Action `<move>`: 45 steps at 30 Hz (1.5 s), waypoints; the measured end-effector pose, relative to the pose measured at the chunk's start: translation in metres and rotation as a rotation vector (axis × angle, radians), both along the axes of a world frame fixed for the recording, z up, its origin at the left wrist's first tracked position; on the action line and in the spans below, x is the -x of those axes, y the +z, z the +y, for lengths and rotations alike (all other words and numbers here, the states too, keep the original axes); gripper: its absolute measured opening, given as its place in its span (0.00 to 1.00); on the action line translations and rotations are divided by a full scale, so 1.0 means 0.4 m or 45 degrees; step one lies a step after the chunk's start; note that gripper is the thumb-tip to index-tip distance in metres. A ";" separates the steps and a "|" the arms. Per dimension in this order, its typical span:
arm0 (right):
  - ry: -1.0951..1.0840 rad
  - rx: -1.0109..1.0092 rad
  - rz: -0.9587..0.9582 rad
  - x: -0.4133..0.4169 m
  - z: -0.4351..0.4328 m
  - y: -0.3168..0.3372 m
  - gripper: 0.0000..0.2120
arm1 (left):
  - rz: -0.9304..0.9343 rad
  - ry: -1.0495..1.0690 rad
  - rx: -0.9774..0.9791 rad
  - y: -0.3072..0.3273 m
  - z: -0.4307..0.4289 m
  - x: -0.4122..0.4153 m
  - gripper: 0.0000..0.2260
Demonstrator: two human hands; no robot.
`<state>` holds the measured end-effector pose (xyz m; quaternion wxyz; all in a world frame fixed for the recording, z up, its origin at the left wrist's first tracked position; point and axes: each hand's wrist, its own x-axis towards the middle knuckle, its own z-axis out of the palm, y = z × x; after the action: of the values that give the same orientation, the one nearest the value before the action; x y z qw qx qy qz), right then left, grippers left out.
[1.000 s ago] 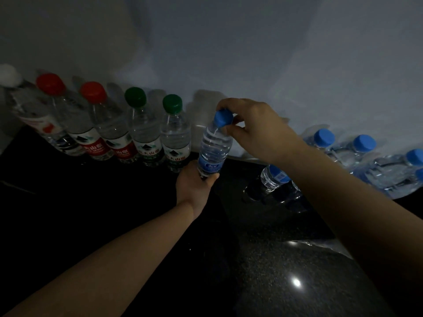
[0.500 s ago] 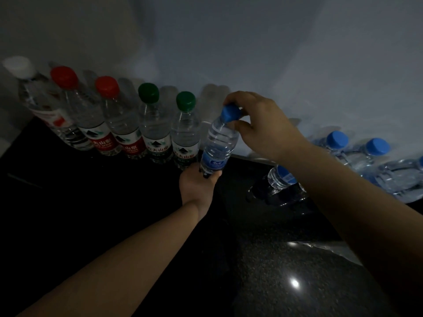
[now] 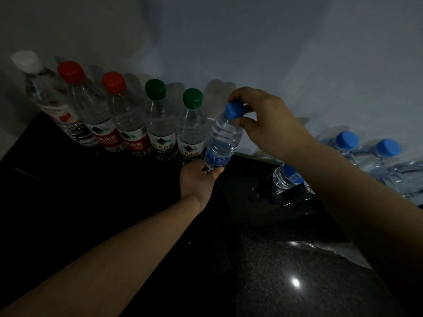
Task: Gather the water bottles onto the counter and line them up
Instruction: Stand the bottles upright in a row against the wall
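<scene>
Blue-capped bottle (image 3: 222, 143) is at the right end of the row on the dark counter (image 3: 91, 202), just beside the nearer green-capped bottle (image 3: 191, 131). Long axis near upright but tilted, cap (image 3: 234, 110) up and leaning right, away from the row, base down toward me. My left hand (image 3: 199, 179) is wrapped round the bottom of the bottle, fingers curled on it below the blue label. My right hand (image 3: 263, 124) is on top, thumb and fingertips pinching the cap, the other fingers curled over it. Base is hidden behind my left hand and the light is dim, so I cannot tell if it sits on the counter or is just off it. The rest of the row stands upright against the wall (image 3: 251, 42), left to right: white-capped bottle (image 3: 45, 97), two red-capped bottles (image 3: 91, 110), then a second green-capped one (image 3: 160, 124), labels facing me, sides touching or nearly. Right of my right forearm, one bottle (image 3: 286, 177) lies on its side on the counter, partly covered by the arm. More blue-capped bottles (image 3: 366, 156) lie bunched at the far right by the wall.
</scene>
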<state>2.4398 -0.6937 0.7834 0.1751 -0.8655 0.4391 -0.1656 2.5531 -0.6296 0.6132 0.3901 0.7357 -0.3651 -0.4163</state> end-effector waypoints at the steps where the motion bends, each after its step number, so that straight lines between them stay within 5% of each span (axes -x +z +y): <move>1: -0.002 -0.012 -0.009 0.002 0.000 0.000 0.19 | -0.024 -0.011 -0.002 0.002 0.002 -0.002 0.07; 8: -0.098 -0.153 -0.060 0.065 0.031 0.026 0.28 | -0.187 -0.137 -0.126 0.013 0.049 0.011 0.16; 17: -0.250 0.029 0.164 0.267 0.113 0.063 0.11 | -0.268 -0.433 -0.033 0.048 0.089 0.048 0.21; 24: -0.366 0.106 0.182 0.383 0.131 0.070 0.13 | -0.424 -0.608 -0.023 0.047 0.077 0.146 0.22; 40: -0.335 -0.007 0.197 0.429 0.064 0.052 0.19 | -0.461 -0.689 0.062 0.055 -0.051 0.335 0.21; 45: -0.322 -0.004 0.260 0.436 0.056 0.041 0.20 | -0.297 -0.639 0.163 0.055 -0.054 0.372 0.30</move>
<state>2.2655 -0.6714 0.7996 0.1084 -0.8154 0.5604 -0.0967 2.4042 -0.6513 0.6351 0.2761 0.6390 -0.6038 -0.3886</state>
